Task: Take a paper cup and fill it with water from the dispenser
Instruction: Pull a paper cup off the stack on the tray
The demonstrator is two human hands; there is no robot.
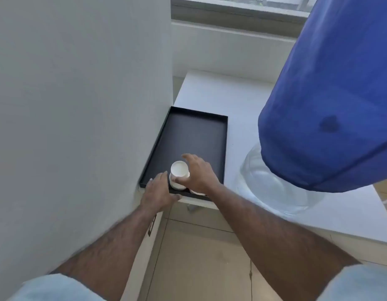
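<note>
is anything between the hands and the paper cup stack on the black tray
Nothing visible stands in the way. The right hand is already at the paper cup stack, its fingers curled around the far side. The left hand rests at the black tray's near rim just beside it.

**A bright corner by the window**

A plain pale grey painted wall (79, 105) fills the nine o'clock side and ends in a vertical corner near the centre. At twelve o'clock a dark-framed window (238, 16) admits soft daylight, with a white panelled wall section (227, 53) just below it. A smooth white countertop (214, 96) runs from the centre toward four o'clock, its front edge casting light shade. At six o'clock lies a floor of large beige square tiles (199, 257) with thin dark grout lines.
</note>
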